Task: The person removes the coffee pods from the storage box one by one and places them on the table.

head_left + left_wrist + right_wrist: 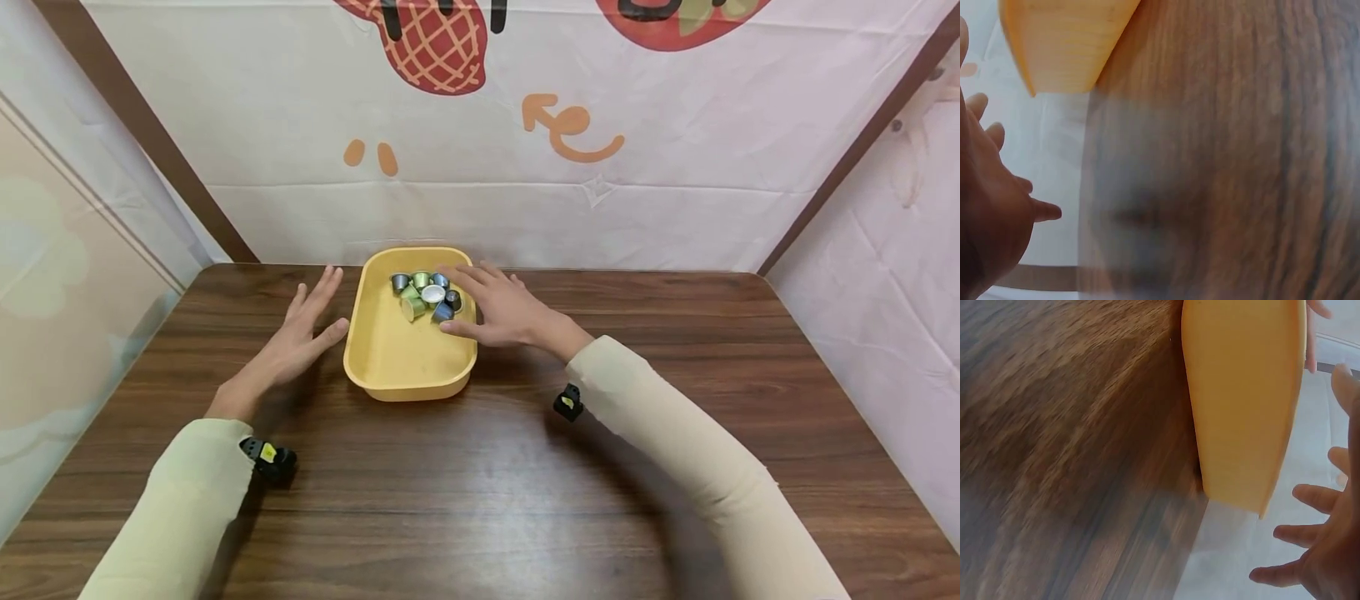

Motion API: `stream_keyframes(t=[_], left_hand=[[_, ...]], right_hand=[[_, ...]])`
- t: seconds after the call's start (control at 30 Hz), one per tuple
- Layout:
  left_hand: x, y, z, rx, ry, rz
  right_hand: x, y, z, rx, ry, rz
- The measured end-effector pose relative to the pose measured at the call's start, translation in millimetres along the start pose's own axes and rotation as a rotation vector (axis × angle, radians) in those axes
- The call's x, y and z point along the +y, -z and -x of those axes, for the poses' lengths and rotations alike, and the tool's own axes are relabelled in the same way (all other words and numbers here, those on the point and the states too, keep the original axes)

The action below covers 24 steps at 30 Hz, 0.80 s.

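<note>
On grained tabletop [420,500], rounded tray [405,362], metallic capsules [432,293], left fingers [318,294] and right fingers [469,284] outspread

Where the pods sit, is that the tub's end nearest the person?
No: in the head view, the pods are bunched toward the far end of the yellow tub.

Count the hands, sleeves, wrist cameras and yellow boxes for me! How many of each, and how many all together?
Hands: 2, a left hand and a right hand
Sleeves: 2, one on each arm
Wrist cameras: 2, both black
Yellow box: 1, with little cups inside
Total: 7, not counting the cups
</note>
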<state>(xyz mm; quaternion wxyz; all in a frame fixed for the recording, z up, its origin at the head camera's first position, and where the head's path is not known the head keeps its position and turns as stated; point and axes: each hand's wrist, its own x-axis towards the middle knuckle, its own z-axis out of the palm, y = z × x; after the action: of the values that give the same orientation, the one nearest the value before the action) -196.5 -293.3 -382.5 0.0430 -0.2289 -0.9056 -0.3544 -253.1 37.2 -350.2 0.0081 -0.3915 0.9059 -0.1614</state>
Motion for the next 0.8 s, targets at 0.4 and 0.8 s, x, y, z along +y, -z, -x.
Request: stream_keyframes(t=[0.4,0.8], left_hand=[[-8.5,-15.9,-0.9,-0.020,-0.094,0.110],[19.5,-15.4,-0.3,-0.029,-0.001,0.168]], right_hand=[[-6,-2,-17,0.035,0.116,0.027],[-3,-2,-31,-0.040,0.157,0.124]])
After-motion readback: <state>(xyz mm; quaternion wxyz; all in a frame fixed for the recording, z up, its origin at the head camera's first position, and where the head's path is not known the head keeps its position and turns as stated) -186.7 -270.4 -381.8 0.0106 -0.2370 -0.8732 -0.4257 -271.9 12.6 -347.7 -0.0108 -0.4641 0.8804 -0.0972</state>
